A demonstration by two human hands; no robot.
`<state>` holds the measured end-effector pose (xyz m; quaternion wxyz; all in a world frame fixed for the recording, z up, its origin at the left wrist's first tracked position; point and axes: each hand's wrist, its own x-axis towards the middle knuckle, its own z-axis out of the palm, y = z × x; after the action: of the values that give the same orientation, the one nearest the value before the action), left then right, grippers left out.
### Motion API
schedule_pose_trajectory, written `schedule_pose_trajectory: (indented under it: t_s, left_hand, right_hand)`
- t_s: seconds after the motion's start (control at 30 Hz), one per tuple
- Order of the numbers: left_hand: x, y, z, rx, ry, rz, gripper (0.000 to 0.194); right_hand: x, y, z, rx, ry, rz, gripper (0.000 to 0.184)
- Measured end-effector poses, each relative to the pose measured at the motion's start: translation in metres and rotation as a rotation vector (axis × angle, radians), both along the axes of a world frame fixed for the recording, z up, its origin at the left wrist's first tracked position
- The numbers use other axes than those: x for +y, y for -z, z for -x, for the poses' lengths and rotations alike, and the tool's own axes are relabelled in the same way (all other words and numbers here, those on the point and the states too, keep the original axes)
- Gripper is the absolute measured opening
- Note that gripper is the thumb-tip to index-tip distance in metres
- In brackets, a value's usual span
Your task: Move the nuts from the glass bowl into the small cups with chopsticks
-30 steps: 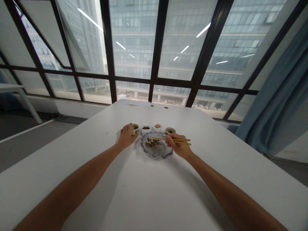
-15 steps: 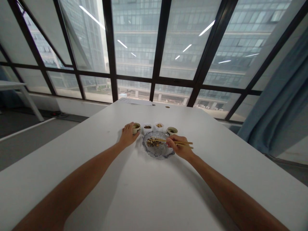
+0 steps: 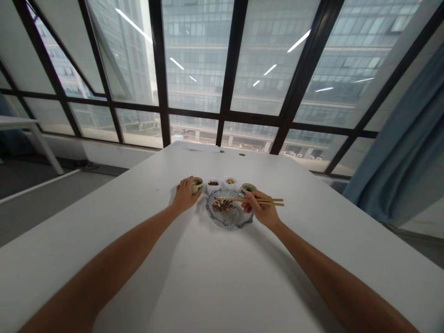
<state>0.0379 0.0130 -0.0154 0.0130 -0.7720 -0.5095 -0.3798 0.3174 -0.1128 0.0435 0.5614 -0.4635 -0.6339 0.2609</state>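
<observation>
My left hand (image 3: 185, 192) is wrapped round the left side of a small cream cup (image 3: 197, 186) with dark characters on it. In my right hand (image 3: 261, 208) is a pair of wooden chopsticks (image 3: 270, 200), their tips over the seeds. A glass dish with a wavy rim (image 3: 231, 225) lies between the hands and carries a heap of striped seeds (image 3: 222, 205) on its left side. Whether the tips pinch a seed is too small to make out. Behind my right hand stands a second cream cup (image 3: 248, 188), partly covered by the fingers.
Two small white bowls, one with dark bits (image 3: 212, 189) and one with pale pieces (image 3: 229, 187), stand behind the dish between the cups. Papers (image 3: 197, 147) lie at the white table's (image 3: 208, 277) far edge, before the windows.
My right hand has shifted slightly right and the chopsticks have risen and levelled, their tips now higher over the seeds. My left hand stays on the cup.
</observation>
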Motion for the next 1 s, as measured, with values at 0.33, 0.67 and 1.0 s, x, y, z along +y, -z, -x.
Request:
schedule_pose_trajectory:
  t_s: [0.33, 0.67, 1.0]
  left_hand:
    - [0.016, 0.011, 0.004, -0.183, 0.021, 0.055, 0.067]
    - [0.015, 0.009, 0.005, -0.182, 0.139, -0.040, 0.076]
    - [0.019, 0.014, 0.005, -0.182, 0.109, -0.073, 0.075]
  right_hand:
    - [0.008, -0.005, -0.012, 0.179, 0.105, 0.024, 0.059]
    - [-0.005, -0.008, -0.009, -0.035, 0.201, -0.222, 0.053]
    - [0.014, -0.018, -0.030, 0.330, 0.277, -0.147, 0.057]
